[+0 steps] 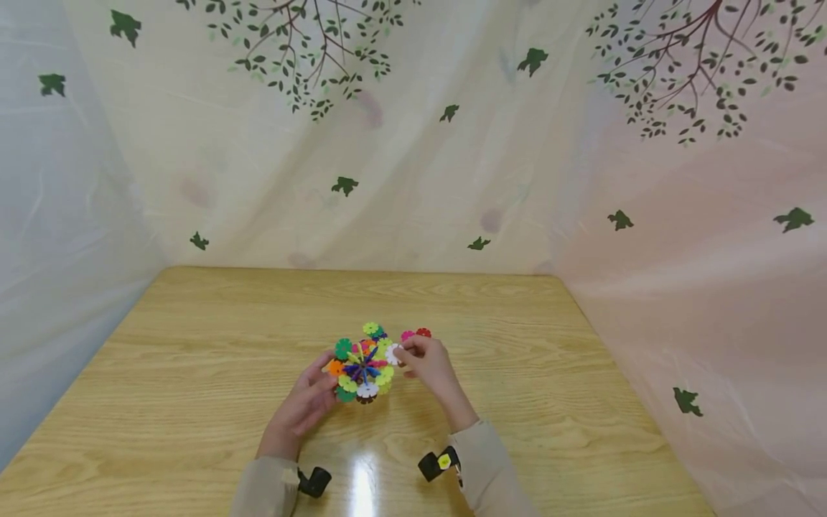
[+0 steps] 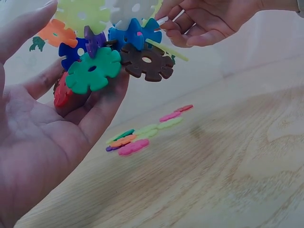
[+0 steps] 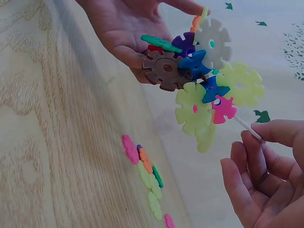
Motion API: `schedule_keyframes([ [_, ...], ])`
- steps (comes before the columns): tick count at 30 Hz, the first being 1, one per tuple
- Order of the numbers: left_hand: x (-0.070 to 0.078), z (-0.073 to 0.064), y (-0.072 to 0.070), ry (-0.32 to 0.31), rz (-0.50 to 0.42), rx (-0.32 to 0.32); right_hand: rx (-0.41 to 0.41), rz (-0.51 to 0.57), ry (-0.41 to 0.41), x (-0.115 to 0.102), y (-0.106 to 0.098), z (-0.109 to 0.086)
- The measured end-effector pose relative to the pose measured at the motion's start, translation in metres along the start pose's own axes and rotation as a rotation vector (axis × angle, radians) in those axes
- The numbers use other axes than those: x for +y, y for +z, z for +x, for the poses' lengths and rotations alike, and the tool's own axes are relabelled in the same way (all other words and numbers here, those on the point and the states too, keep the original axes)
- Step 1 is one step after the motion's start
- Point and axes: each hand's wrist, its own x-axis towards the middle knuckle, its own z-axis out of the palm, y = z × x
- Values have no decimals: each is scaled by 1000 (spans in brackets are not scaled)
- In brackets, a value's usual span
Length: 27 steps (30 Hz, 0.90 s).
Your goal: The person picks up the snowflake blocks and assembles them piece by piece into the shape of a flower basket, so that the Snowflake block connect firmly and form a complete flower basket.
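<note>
A cluster of interlocked notched plastic discs (image 1: 364,370), in green, orange, yellow, white, blue and brown, is held up over the table. My left hand (image 1: 306,406) grips it from the left, thumb on one side and fingers beneath. Between thumb and fingertips my right hand (image 1: 431,362) pinches a white disc (image 1: 392,353) at the cluster's right side. The right wrist view shows that white disc (image 3: 247,128) edge-on, its near edge against a pink disc (image 3: 223,110) of the cluster. Whether their notches are engaged I cannot tell. A brown disc (image 3: 164,71) sits close to the left fingers.
Several loose discs lie on the wooden table (image 1: 194,373) beyond the hands, among them a pink disc (image 2: 134,147) and an orange disc (image 2: 123,140). A pale curtain (image 1: 413,215) with leaf prints hangs behind the table's far edge.
</note>
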Motion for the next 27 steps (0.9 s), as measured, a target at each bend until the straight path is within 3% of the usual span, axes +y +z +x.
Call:
schedule_keyframes([
  [12,1,1,2,-20,5,13,-48,-57,-23,0,-1,-3],
  [27,0,1,-1,-76,16,59,-32,-83,-23,1,3,-2],
])
